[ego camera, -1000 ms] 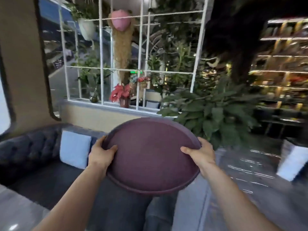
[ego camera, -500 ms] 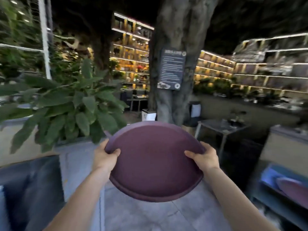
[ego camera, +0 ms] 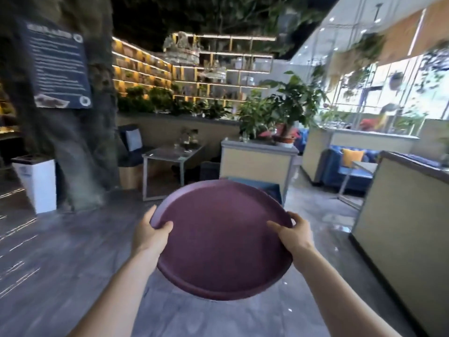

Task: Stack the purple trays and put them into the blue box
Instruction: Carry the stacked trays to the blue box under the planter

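**Tray in both hands, box just ahead**

The left hand (ego camera: 151, 235) and right hand (ego camera: 295, 235) grip opposite rims of the purple tray (ego camera: 222, 239), fingers wrapped under and thumbs on top, holding it level at chest height over the floor (ego camera: 60, 251). Whether it is one tray or a stack cannot be told. Just beyond its far edge a blue box (ego camera: 272, 188) peeks out, partly hidden. This looks like the carrying step; next comes stepping closer and lowering the tray flat inside.
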